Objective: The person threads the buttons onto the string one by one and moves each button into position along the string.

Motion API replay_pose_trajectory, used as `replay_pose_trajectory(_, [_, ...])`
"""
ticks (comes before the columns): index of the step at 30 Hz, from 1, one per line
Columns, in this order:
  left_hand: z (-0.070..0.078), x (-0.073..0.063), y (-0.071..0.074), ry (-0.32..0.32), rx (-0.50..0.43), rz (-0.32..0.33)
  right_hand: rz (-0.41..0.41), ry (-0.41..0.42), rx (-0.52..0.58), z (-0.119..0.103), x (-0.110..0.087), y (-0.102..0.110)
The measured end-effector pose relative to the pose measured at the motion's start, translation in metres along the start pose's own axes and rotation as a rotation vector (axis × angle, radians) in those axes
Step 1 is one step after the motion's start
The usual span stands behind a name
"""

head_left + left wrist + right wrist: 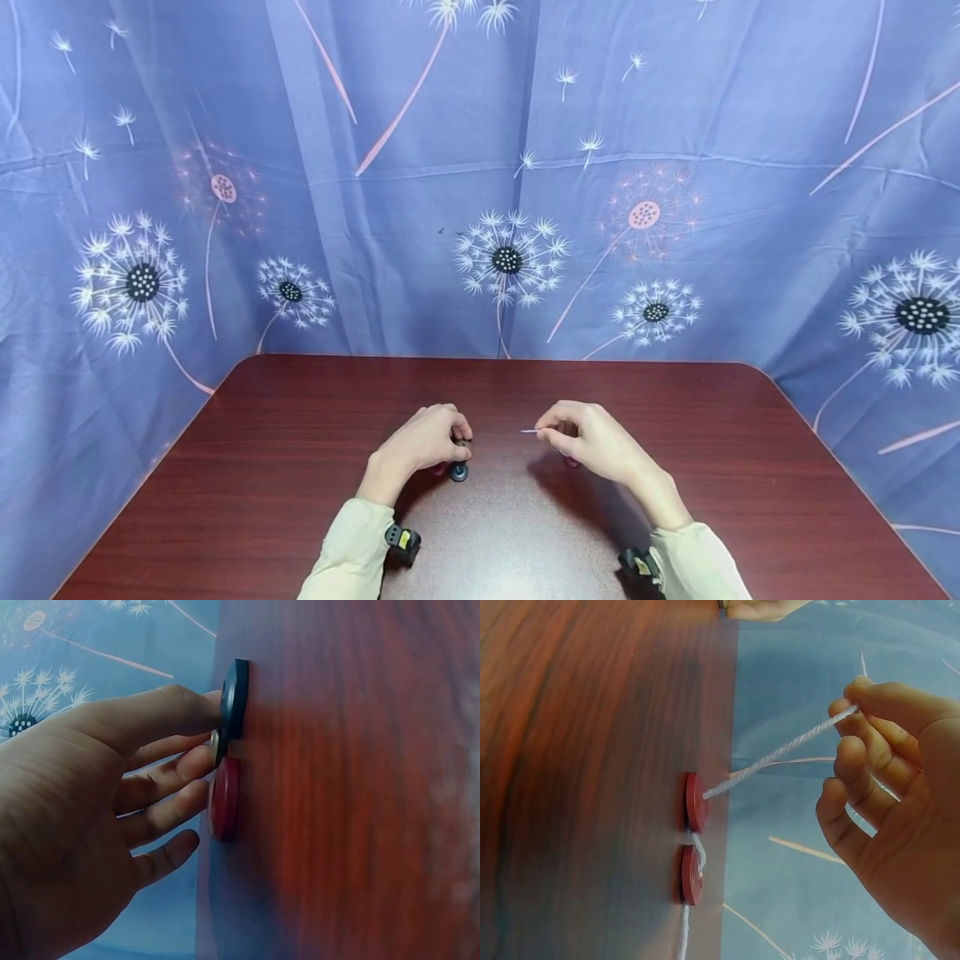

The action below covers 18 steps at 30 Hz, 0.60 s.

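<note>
My left hand (420, 440) pinches a small olive-brown disc (462, 444), probably a button, between thumb and fingers. Just below the thumb lies a dark blue-black button (459, 473) on the tabletop. A red button (226, 799) is close under the fingers in the left wrist view. With thumb and index finger, my right hand (596, 442) pinches a white cord (780, 754) near one end, its thin tip (528, 431) pointing left. From the pinch the cord slants down through two red buttons (696, 802) on the table.
Both hands work above a dark red-brown wooden table (300, 417). A blue curtain (420, 275) with a dandelion print hangs behind the table and along its sides. Black wrist cameras (403, 542) are strapped at the cuffs of the pale sleeves (348, 546).
</note>
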<state>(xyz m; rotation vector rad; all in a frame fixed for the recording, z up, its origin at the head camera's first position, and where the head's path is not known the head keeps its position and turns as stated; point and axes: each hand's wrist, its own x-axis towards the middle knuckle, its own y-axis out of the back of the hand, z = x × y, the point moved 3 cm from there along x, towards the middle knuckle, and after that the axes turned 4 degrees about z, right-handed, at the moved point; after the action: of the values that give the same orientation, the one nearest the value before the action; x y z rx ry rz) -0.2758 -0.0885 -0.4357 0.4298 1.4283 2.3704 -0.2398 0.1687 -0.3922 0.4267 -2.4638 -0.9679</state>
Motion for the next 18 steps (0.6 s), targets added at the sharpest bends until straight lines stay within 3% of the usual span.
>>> replay_pose_trajectory(11, [-0.001,-0.0016,0.0016,-0.006,-0.087,-0.013,0.002,0.007,-0.013,0.0019,-0.0002,-0.0003])
replay_pose_trajectory(18, [-0.0075,-0.002,0.003,0.037,-0.083,-0.034,0.001,0.001,-0.013,0.0019,-0.0002,-0.0001])
